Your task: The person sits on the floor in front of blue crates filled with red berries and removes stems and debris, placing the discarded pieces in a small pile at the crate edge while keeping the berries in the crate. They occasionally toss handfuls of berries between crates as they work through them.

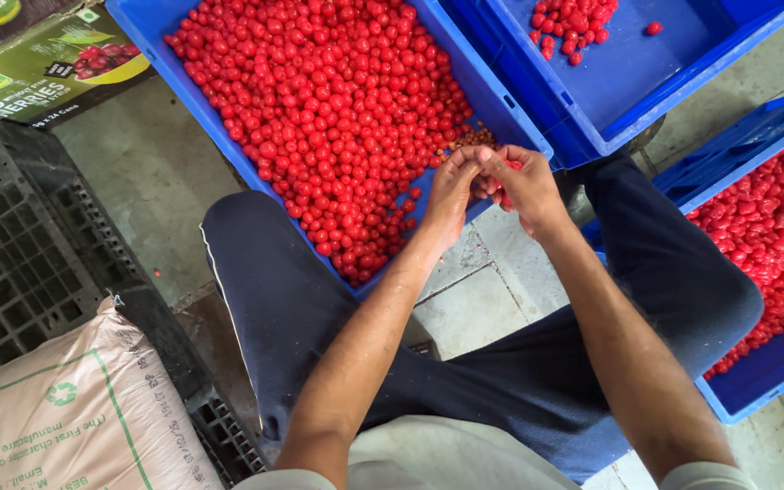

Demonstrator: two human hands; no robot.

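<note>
Your fingertips point(481, 161) meet over the near right corner of the big blue crate point(492, 100), both hands pinched together on something small. Your left hand point(451, 195) closes thumb against forefinger; your right hand point(524, 186) curls its fingers inward, and a red cherry point(513, 166) shows between them, with another bit of red lower in the palm. Which fingers actually clamp the cherry you cannot tell, since the knuckles cover the contact.

Just beyond your fingertips a small brownish heap point(475, 138) lies in the crate's corner, too small to identify. The mass of red cherries point(338, 118) fills the crate to the left. A second crate point(646, 73) and a third point(773, 363) are cut off by the frame.
</note>
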